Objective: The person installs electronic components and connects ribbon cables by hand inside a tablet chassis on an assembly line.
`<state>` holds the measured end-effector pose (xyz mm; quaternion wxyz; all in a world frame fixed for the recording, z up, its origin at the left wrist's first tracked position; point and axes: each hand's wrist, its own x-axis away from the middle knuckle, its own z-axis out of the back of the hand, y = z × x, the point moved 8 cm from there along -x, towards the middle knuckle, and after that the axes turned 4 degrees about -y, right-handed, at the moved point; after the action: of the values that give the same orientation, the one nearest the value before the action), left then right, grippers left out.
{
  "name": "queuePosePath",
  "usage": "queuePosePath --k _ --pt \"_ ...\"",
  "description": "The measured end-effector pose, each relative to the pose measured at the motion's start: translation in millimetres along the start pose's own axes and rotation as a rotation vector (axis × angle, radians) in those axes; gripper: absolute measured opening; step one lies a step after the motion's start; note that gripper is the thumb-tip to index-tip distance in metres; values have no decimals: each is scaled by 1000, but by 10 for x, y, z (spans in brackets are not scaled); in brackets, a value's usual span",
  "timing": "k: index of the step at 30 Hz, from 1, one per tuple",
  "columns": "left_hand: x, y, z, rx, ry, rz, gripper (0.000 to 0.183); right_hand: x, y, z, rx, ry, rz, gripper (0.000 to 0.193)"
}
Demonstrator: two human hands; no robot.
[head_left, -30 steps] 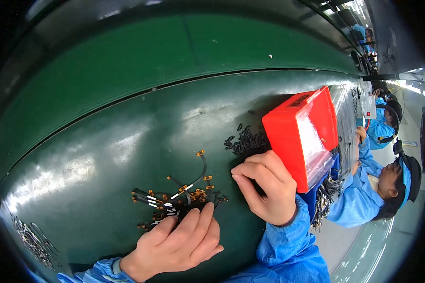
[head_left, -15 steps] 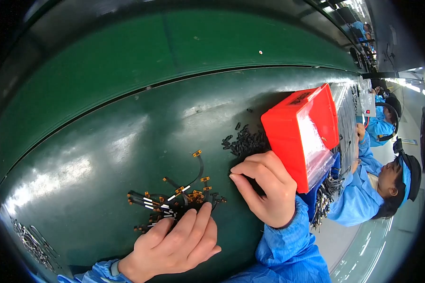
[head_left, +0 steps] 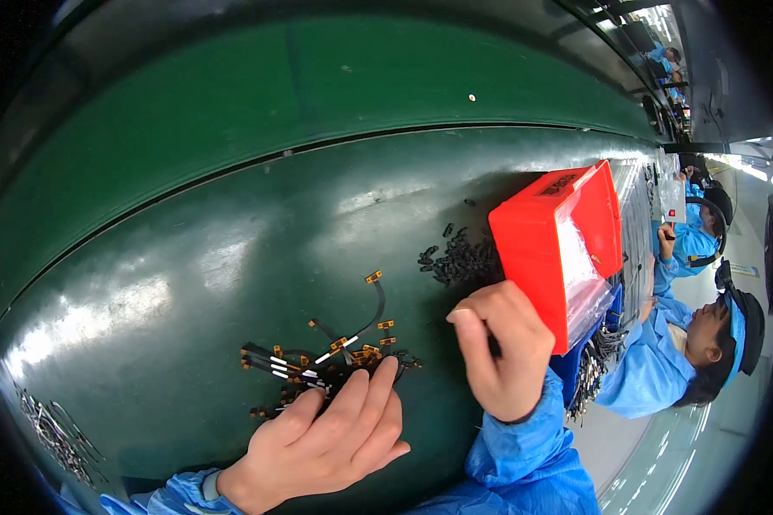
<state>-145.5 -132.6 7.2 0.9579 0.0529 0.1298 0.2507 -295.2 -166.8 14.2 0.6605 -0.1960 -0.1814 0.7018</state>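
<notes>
My left hand (head_left: 326,438) lies over a pile of short black flex cables (head_left: 305,367) with orange ends and white strips. Its fingers are stretched out and slightly apart, the tips touching the pile and hiding part of it. To the right, my right hand (head_left: 508,348) is raised beside the red bin (head_left: 531,236), thumb and curled fingers closed together. Whether something small sits in that pinch is hidden. Just beyond it, a heap of tiny black parts (head_left: 462,259) rests on the green work surface (head_left: 189,343).
A blue bin (head_left: 569,371) of thin metal-tipped pieces stands behind the red one. Thin dark wire-like parts (head_left: 56,433) lie at the left edge. Co-workers in blue sleeves (head_left: 648,369) sit to the right. A raised green panel (head_left: 232,94) borders the far side.
My right hand has drawn slightly back from the heap of black parts, its fingers curling in more. My left hand stays over the cables. The whole view has shifted slightly.
</notes>
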Motion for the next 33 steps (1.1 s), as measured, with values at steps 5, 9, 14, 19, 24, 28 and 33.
queuePosePath --k 5,9,14,19,24,28,33 --pt "-2 -4 3 -13 7 -8 38 -12 -85 128 -94 32 -38 19" --pt "1 -8 14 -11 12 -1 38 -33 -83 34 -78 -66 76 23" --pt "-5 -17 -6 6 2 8 38 -19 -112 -43 -41 -61 190 25" --pt "3 -5 -5 20 49 26 36 -13 -268 -141 -85 -43 304 27" --pt "19 7 -19 18 53 47 35 11 -284 -230 -38 -57 327 30" --pt "9 -16 -44 32 68 31 34 37 -265 -266 -21 -78 359 32" --pt "33 -23 35 19 88 39 34 97 -472 -189 127 -91 472 35"
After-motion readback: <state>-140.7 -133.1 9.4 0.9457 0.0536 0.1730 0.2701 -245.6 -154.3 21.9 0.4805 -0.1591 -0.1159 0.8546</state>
